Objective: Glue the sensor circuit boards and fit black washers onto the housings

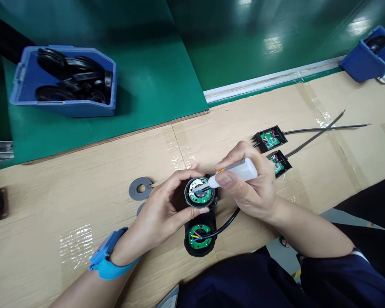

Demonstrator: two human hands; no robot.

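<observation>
Left hand [162,211]: fingers and thumb are gripping opposite sides of a round black housing [199,206]; a blue wristband [115,269] is circling the wrist behind them.
Right hand [255,188]: fingers and thumb are closing around a white squeeze bottle [245,169], tilting its nozzle leftward.
Nozzle tip: it is pointing into the held housing, over a green ring-shaped circuit board [195,198]; contact cannot be told.
Second black housing [199,253]: it is lying just below the left thumb, its green board showing, with coloured wires [196,236] joining a black cable [226,224] that is curving up beneath the right hand.
Grey slotted ring [134,191]: it is lying left of the left fingers, another grey piece [140,208] partly hiding behind that hand.
Rectangular black boxes: one [288,166] is lying just beyond the right fingers, the other [261,139] farther; both are exposing green boards and trailing crossed cables rightward.
Blue bin of black parts [83,111]: it is standing well beyond the left fingers, on a green surface [157,81].
Second blue bin [356,60]: it is standing far right of the right fingers.
</observation>
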